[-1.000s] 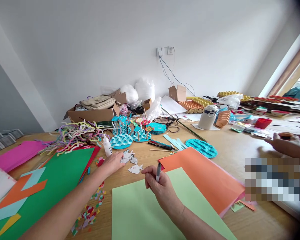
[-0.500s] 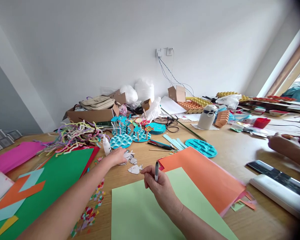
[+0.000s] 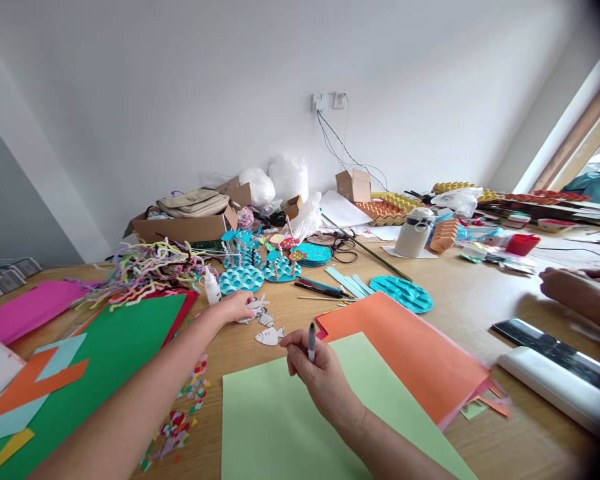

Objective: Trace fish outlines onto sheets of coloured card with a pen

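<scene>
My left hand reaches out to a small pile of white paper fish cutouts. Its fingers are pinched at the pile's left side, on one of the paper fish. A single paper fish lies a little nearer, by my right fingertips. My right hand holds a grey marker upright, gripped between thumb and fingers. It hovers over or rests on a light green paper sheet; I cannot tell which. Just beyond my left hand stands a white glue bottle.
Orange paper lies right, green paper left, with confetti scraps between. Behind are blue wave-patterned discs, pens and pipe cleaners. At right are a white jug, a white case and another person's hands.
My left fingers have drawn in on the paper fish pile, and the cutouts there have shifted slightly. My right hand stays nearly still with the marker.
</scene>
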### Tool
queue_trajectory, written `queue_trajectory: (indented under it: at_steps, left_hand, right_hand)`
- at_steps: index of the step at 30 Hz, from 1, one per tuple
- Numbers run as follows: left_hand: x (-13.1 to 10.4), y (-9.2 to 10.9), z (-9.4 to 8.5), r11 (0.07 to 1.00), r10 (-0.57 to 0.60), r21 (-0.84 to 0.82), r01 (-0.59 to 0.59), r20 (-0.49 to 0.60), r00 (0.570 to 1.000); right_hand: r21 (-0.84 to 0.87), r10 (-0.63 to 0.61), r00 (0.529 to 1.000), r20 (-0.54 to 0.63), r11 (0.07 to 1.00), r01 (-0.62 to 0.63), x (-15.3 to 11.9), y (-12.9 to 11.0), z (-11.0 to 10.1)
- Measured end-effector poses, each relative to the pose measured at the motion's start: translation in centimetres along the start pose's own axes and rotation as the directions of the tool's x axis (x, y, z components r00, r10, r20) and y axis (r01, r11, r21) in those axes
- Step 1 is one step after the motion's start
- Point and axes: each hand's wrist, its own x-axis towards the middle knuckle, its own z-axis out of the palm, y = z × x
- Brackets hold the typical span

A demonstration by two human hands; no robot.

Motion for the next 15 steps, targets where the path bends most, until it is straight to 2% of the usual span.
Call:
queue_trajectory:
  at_steps: [9,15]
  left_hand:
    - [-0.01,-0.84,-0.08,0.986,0.058,-0.153,-0.067,-0.066,0.996]
    - [-0.30,-0.65,0.09,0.985,0.049,-0.162,-0.062,-0.088,0.995]
  right_hand:
    - [-0.009,0.013,1.000,-0.020,1.000,-0.013,0.16,0.19,-0.32]
    - [-0.023,0.005,0.999,-0.037,1.000,-0.006,0.43,0.15,-0.39]
